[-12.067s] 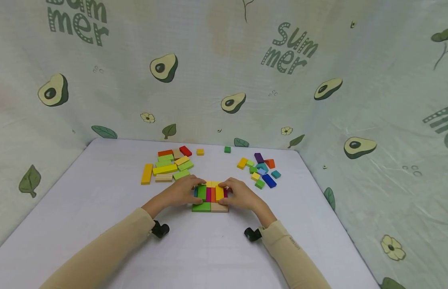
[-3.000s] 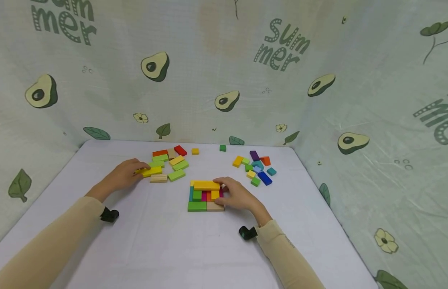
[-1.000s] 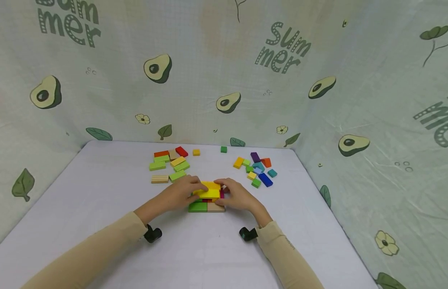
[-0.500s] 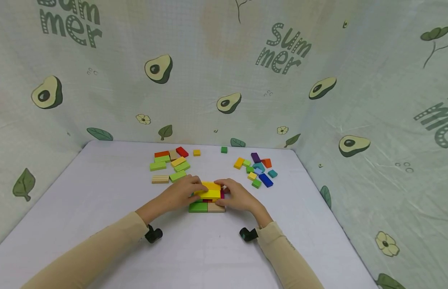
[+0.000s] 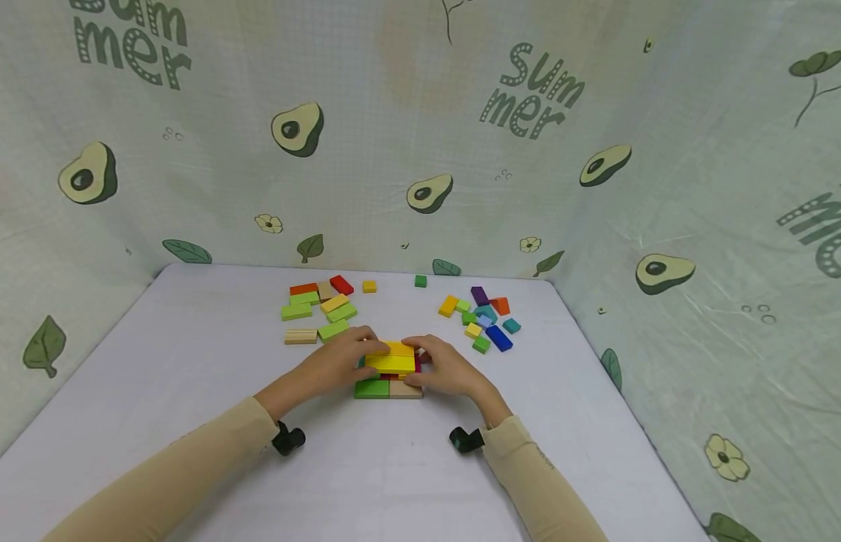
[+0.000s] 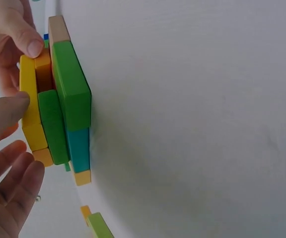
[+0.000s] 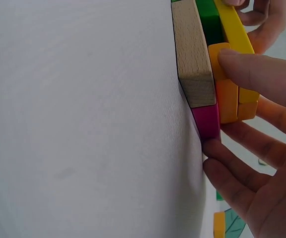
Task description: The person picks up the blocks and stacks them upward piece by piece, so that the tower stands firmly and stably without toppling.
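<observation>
White tabletop carries one block stack, two yellow blocks atop it, left hand grasping these at the stack's left end, right hand gripping the stack at its right end

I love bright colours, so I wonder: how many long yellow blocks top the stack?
2: the nearer block, and the farther block behind it, partly hidden by the left hand.

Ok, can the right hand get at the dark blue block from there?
Probably yes, once it lets go: the right hand grips the block stack. The dark blue block lies uncovered nearby, though a small green block sits close on the hand's side.
</observation>
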